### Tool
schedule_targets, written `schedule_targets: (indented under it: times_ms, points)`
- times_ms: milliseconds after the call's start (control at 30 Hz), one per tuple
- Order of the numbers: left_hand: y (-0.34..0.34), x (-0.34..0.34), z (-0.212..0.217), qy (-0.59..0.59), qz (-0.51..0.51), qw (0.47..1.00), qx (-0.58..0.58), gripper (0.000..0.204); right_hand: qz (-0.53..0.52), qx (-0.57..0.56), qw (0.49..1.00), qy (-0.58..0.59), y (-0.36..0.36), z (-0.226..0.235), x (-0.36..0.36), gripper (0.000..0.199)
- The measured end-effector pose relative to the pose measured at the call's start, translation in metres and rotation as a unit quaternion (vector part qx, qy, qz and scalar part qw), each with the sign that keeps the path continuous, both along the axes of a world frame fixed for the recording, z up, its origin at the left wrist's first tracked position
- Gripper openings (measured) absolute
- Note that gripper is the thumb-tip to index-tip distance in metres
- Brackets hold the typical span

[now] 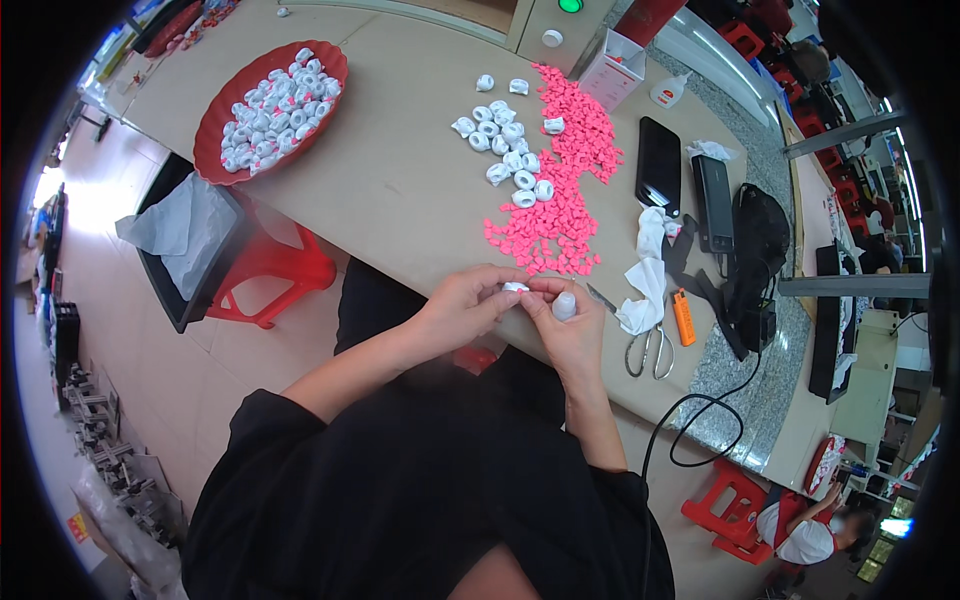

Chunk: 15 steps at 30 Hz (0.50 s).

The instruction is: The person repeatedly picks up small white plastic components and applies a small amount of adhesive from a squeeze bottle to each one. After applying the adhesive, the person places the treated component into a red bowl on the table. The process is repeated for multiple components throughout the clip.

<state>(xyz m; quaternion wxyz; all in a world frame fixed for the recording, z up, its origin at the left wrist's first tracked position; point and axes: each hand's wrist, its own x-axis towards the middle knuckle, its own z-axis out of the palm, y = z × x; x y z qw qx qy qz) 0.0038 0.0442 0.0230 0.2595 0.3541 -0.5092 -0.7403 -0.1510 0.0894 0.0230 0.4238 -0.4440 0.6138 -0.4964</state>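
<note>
While both hands are meeting at the worktop [400,190] edge just below the pink pile [560,170], the left hand [462,305] and right hand [565,325] are pinching a white ring [515,288] between them.

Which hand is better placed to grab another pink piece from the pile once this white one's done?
Probably the right hand: it sits just below the pink pile. The left hand lies further left; both pinch the small white piece.
</note>
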Motion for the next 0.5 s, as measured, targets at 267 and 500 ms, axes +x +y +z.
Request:
schedule_targets:
  times_ms: [267,500]
  points:
    - [-0.002,-0.001,-0.006,0.038,0.027,0.997,0.068,0.026,0.019,-0.058,0.998,-0.009,0.003,-0.011,0.002,0.014]
    - [-0.002,-0.004,-0.003,0.005,0.042,0.997,0.058,0.024,0.033,-0.075,0.997,0.008,0.001,-0.015,0.002,0.011]
